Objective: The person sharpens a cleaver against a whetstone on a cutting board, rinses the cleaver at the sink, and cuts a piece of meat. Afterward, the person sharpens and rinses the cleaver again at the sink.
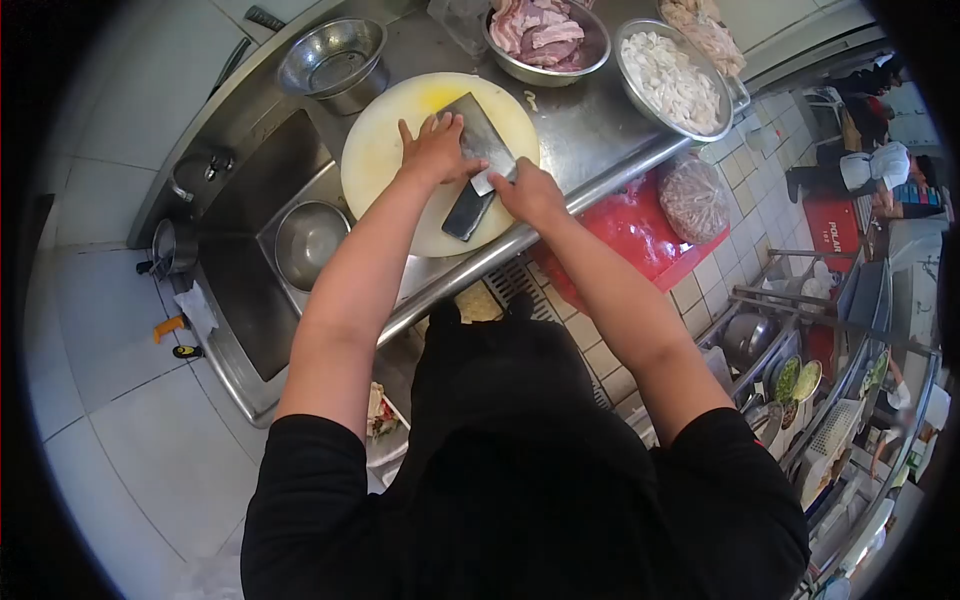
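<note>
My right hand (528, 192) is closed around the handle end of a cleaver (478, 128), whose broad blade lies over a dark whetstone (466, 214). My left hand (437, 154) rests on the blade with fingers spread, pressing on it near its left edge. Stone and cleaver are both on a round, pale yellow cutting board (375, 180). The cleaver's handle is mostly hidden in my right fist. Part of the whetstone is covered by the blade.
Left of the board are a sink (255, 290), a metal bowl (312, 245) and a steel basin (335, 60). Behind and right stand a bowl of raw meat (545, 35) and a bowl of white strips (670, 82). A bag (694, 200) sits on a red lid (635, 235) below. Other people work far right.
</note>
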`<state>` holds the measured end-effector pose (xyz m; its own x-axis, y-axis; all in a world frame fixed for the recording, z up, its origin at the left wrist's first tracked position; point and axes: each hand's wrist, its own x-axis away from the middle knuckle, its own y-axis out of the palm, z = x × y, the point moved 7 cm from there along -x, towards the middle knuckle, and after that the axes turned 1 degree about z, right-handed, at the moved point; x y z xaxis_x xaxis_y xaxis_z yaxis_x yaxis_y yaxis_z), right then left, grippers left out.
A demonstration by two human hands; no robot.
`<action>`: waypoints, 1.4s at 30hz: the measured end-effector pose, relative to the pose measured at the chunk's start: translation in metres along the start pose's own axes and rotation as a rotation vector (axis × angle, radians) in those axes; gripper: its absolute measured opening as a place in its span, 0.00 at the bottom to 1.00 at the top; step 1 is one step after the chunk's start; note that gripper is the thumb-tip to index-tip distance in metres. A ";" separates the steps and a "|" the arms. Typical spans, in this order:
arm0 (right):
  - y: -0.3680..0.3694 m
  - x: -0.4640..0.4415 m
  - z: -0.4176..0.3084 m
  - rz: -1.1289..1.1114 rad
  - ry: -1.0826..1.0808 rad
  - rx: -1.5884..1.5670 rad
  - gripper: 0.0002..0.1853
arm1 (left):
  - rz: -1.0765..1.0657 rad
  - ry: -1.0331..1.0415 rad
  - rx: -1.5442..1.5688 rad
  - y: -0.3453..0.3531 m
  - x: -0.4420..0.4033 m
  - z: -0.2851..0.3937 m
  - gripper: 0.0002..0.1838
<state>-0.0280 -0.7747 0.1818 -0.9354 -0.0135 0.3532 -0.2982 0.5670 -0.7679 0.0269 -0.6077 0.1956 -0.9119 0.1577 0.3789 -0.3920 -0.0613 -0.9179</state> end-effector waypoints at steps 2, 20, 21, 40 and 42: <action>0.006 0.017 0.007 -0.019 0.004 0.000 0.31 | 0.035 0.026 -0.024 0.008 0.012 0.007 0.55; 0.009 0.059 0.023 -0.088 -0.023 -0.086 0.31 | 0.002 0.056 0.022 0.027 0.053 0.011 0.57; 0.013 0.083 0.034 -0.100 -0.068 -0.054 0.31 | 0.048 0.075 0.022 0.038 0.085 0.021 0.56; 0.024 0.138 0.058 -0.215 -0.018 -0.096 0.31 | 0.031 0.040 0.118 0.058 0.154 0.039 0.54; 0.021 0.128 0.054 -0.169 -0.109 -0.125 0.33 | 0.045 0.042 0.111 0.054 0.148 0.036 0.55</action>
<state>-0.1641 -0.8091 0.1819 -0.8912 -0.2021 0.4061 -0.4329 0.6465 -0.6282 -0.1336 -0.6233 0.2064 -0.9241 0.1930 0.3299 -0.3636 -0.1777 -0.9145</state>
